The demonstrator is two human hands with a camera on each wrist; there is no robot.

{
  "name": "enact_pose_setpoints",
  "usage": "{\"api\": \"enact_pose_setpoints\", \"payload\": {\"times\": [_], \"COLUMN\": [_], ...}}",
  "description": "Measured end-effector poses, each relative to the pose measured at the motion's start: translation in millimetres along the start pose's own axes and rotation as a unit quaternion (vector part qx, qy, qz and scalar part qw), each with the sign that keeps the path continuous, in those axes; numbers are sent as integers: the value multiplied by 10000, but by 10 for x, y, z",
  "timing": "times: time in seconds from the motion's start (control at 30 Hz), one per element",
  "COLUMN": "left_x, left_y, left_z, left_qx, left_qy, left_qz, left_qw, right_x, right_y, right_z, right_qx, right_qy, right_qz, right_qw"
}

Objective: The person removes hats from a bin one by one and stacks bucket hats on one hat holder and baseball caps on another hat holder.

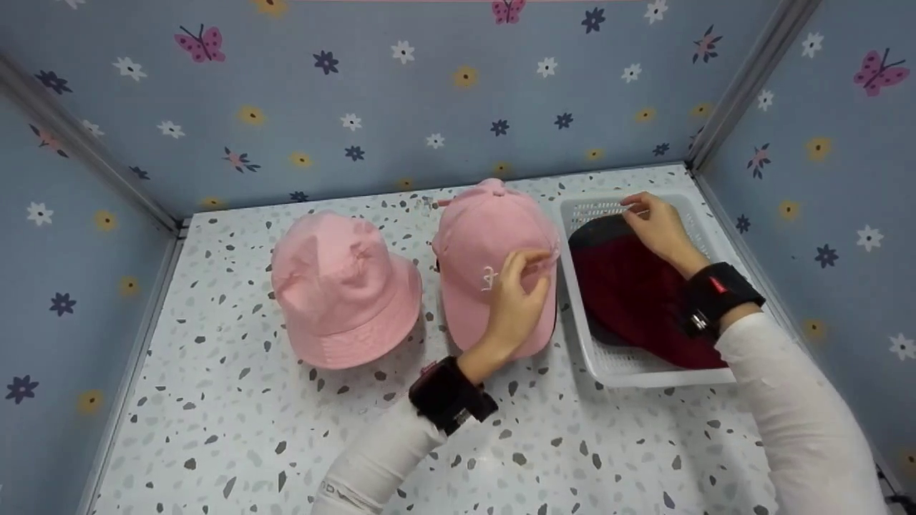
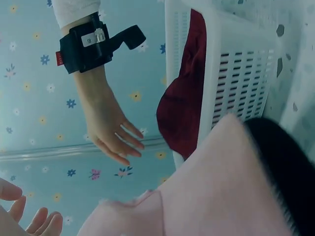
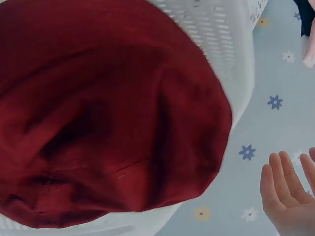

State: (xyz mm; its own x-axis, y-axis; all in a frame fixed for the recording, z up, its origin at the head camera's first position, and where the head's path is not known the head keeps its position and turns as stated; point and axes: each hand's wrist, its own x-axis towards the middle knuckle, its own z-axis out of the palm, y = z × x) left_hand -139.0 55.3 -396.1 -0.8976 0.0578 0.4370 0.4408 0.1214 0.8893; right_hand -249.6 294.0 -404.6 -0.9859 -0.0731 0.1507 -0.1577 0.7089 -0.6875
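Observation:
A pink baseball cap (image 1: 476, 214) with small white lettering on its front lies in the middle of the table. My left hand (image 1: 517, 307) is over its right side, fingers loosely bent and holding nothing; contact with the cap cannot be told. To the left sits a pink bucket hat (image 1: 336, 286), its crown dented. In a white plastic basket (image 1: 608, 379) rests a dark red cap (image 1: 622, 286), with a dark grey piece (image 1: 601, 227) showing at its edge. Above the basket's far part is my right hand (image 1: 662, 227), relaxed and holding nothing.
The speckled white table (image 1: 236, 408) is closed in by flowered blue panels at the back (image 1: 429, 93), left and right. The basket stands near the right panel (image 1: 837, 214). A small reddish strip (image 1: 444, 202) shows behind the pink baseball cap.

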Motion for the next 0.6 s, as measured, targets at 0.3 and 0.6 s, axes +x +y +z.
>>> {"api": "enact_pose_setpoints", "payload": {"times": [0.3, 0.6], "left_x": [-302, -581], "left_y": [-213, -340], "left_z": [359, 587], "left_qx": [-297, 494], "left_qy": [-557, -1099], "left_qz": [-827, -1481], "left_qw": [9946, 9816], "right_x": [-134, -227], "right_y": [200, 349], "right_z": [-114, -173], "right_qx": [-5, -133], "right_qy": [237, 14], "right_qz": [177, 173], "right_qw": [9996, 9998]}}
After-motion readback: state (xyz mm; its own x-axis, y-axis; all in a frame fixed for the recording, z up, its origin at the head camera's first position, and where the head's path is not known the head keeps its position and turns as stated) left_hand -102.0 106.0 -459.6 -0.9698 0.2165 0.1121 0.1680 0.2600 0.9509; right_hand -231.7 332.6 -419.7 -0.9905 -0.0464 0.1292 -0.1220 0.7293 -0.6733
